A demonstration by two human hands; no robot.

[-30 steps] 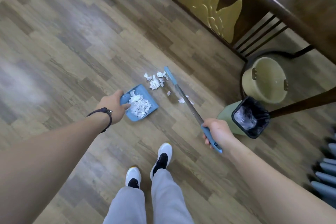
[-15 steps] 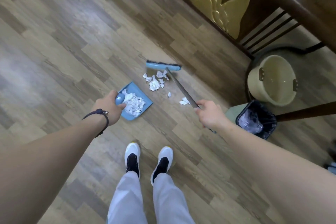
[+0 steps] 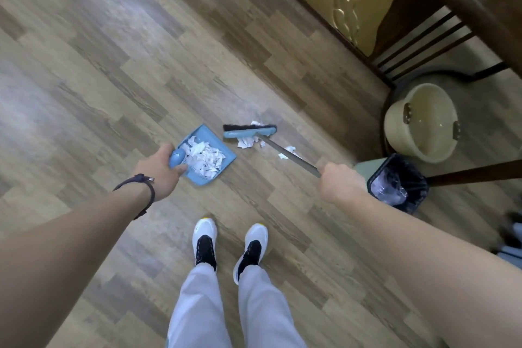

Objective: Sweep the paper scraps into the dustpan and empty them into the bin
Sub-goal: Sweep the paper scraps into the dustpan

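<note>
The right hand (image 3: 340, 182) wraps the broom (image 3: 250, 132) shaft, so the handle's near end is hidden inside the fist, and the broom head covers part of the paper scraps (image 3: 245, 143) lying against it. Beside the broom's shaft, the bin (image 3: 397, 182) has its lower body hidden behind that hand and wrist. Well past the bin from the broom, blurred bluish shapes (image 3: 511, 246) are cut off by the picture's right edge and cannot be identified.

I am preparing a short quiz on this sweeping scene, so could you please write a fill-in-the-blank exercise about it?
1. The left hand holds the blue ____ by its handle.
2. The right hand grips the metal shaft of the ____.
3. The dustpan already contains white paper ____.
4. The bin is lined with a ____ bag.

Missing words: dustpan; broom; scraps; black
</note>
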